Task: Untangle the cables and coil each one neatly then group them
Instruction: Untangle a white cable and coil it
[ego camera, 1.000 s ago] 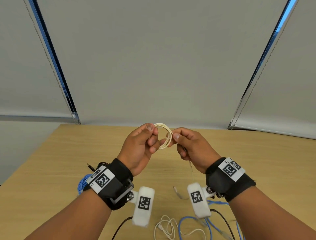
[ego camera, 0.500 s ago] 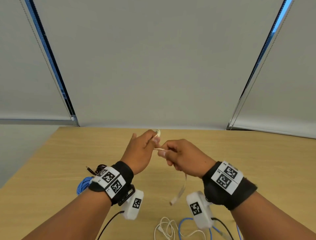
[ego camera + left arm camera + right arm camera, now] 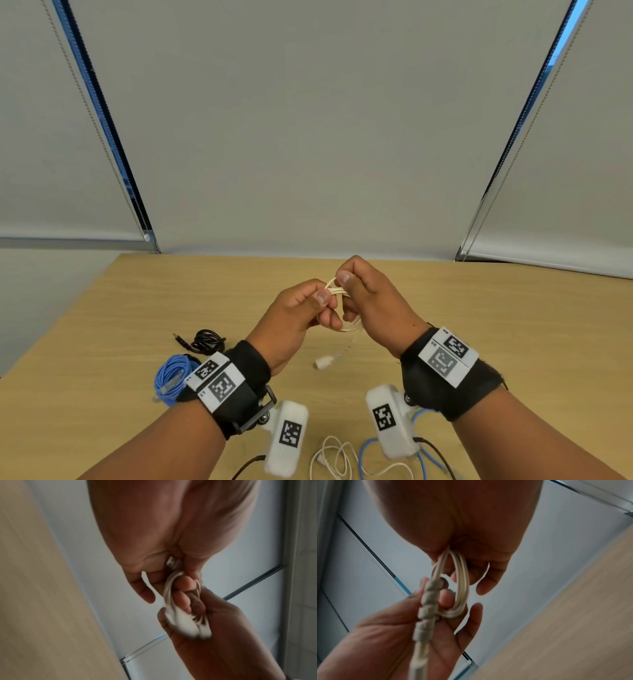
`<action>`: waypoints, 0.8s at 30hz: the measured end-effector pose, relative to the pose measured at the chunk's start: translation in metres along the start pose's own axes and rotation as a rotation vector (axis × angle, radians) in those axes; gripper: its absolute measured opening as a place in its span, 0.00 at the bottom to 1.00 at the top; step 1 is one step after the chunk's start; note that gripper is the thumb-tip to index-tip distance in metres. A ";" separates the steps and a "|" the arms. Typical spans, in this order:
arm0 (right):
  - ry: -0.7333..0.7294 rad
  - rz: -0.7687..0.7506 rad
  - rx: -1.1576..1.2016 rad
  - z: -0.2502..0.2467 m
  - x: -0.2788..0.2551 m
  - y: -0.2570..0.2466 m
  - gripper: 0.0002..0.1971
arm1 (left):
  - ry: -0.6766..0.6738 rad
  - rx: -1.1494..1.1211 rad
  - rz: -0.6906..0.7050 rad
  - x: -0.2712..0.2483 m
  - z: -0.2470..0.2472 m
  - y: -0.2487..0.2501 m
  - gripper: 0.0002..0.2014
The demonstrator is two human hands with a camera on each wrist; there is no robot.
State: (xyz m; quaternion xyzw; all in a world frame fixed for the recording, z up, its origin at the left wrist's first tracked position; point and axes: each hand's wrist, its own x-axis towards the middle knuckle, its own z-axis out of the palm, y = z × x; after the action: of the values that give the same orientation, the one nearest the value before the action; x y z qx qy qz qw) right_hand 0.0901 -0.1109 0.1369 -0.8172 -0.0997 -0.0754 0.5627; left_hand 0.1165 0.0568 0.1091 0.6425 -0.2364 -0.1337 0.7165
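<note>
A small coil of cream cable [image 3: 346, 325] hangs in the air above the wooden table [image 3: 513, 342], held between both hands. My left hand [image 3: 323, 301] pinches the coil's near side with thumb and fingers. My right hand [image 3: 342, 278] grips its top from the right. The cable's loose tail drops to a white plug [image 3: 323, 363] just above the table. In the left wrist view the coil [image 3: 169, 588] runs past a USB plug [image 3: 172, 563] tucked in the left palm. In the right wrist view the loops [image 3: 462, 581] pass through my right fingers, and the tail [image 3: 428, 601] is blurred.
A coiled blue cable [image 3: 171, 375] and a small coiled black cable [image 3: 205, 341] lie on the table left of my left wrist. Loose white cable [image 3: 335, 459] and loose blue cable [image 3: 423, 455] lie at the near edge. Window blinds [image 3: 308, 137] hang behind the table.
My right hand has risen over the top of the coil and the left has turned under it. The coil shows again between the hands, and the hanging tail has swung left and shortened.
</note>
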 end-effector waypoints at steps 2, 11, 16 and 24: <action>0.025 0.027 0.068 0.006 0.001 0.000 0.11 | 0.029 0.035 0.032 0.001 0.002 -0.002 0.14; -0.083 0.417 0.588 -0.012 -0.007 0.018 0.07 | 0.081 0.054 0.136 -0.001 -0.007 -0.004 0.14; 0.081 0.374 0.151 -0.011 -0.009 0.030 0.08 | 0.294 0.036 0.044 0.004 -0.012 -0.009 0.18; -0.027 0.134 -0.311 0.011 -0.015 0.017 0.11 | 0.361 0.006 -0.020 0.001 0.002 -0.018 0.16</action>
State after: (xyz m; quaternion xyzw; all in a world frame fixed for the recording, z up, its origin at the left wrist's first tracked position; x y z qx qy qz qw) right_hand 0.0798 -0.1081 0.1143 -0.9002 -0.0397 -0.0416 0.4317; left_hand 0.1184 0.0519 0.0920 0.6606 -0.0978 -0.0227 0.7440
